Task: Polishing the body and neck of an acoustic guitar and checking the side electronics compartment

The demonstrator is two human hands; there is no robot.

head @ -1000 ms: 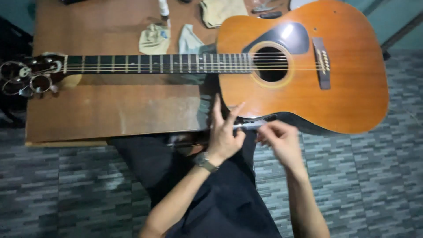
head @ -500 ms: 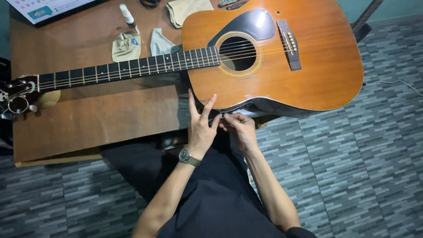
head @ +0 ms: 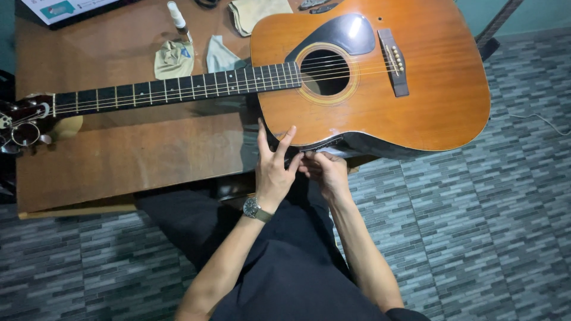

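An orange-brown acoustic guitar [head: 416, 89] lies face up on a wooden table [head: 131, 160]. Its neck [head: 178, 89] runs left to the headstock [head: 21, 125], and its body overhangs the table's near edge above my lap. My left hand [head: 273, 169], with a wristwatch [head: 253, 208], is at the guitar's near rim with two fingers stretched up against the edge. My right hand [head: 326, 169] is curled right beside it, fingertips pinched together against the guitar's dark side. What it pinches is mostly hidden by the fingers.
Folded cloths [head: 172, 59] [head: 221, 56] [head: 256, 12] and a small white bottle [head: 177, 15] lie behind the neck. A flat printed sheet [head: 65, 9] sits at the table's far left corner. Grey tiled floor [head: 476, 226] surrounds me; a thin cable [head: 535, 119] trails at right.
My view has shifted, so the guitar sits further left and higher. My hands have drawn together at the guitar's near rim. The small grey stick seen between them earlier is now covered by fingers.
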